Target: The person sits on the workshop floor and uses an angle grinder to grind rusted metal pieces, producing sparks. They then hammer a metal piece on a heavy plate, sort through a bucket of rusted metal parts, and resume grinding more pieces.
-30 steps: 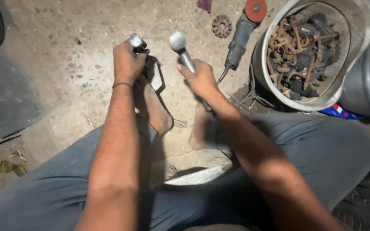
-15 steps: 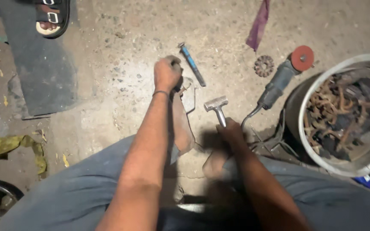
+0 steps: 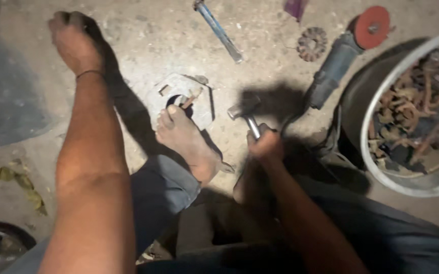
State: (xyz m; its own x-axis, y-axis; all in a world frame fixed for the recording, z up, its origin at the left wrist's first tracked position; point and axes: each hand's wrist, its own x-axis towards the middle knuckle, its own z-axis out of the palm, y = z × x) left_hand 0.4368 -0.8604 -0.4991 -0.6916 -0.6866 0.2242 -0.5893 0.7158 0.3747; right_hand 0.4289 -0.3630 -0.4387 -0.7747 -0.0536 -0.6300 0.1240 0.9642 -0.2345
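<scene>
Since half a second ago, the left hand [image 3: 72,38] has swung out and up, fisted, grip contents unclear. Right hand [image 3: 265,146] clamps the hammer [image 3: 245,114], beside the metal plate [image 3: 184,94] pinned underfoot. Keeping toes back would make striking safer.

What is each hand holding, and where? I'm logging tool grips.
The right hand holds a hammer by its handle, just below the head. The left hand is fisted; whether it holds anything cannot be told.
</scene>
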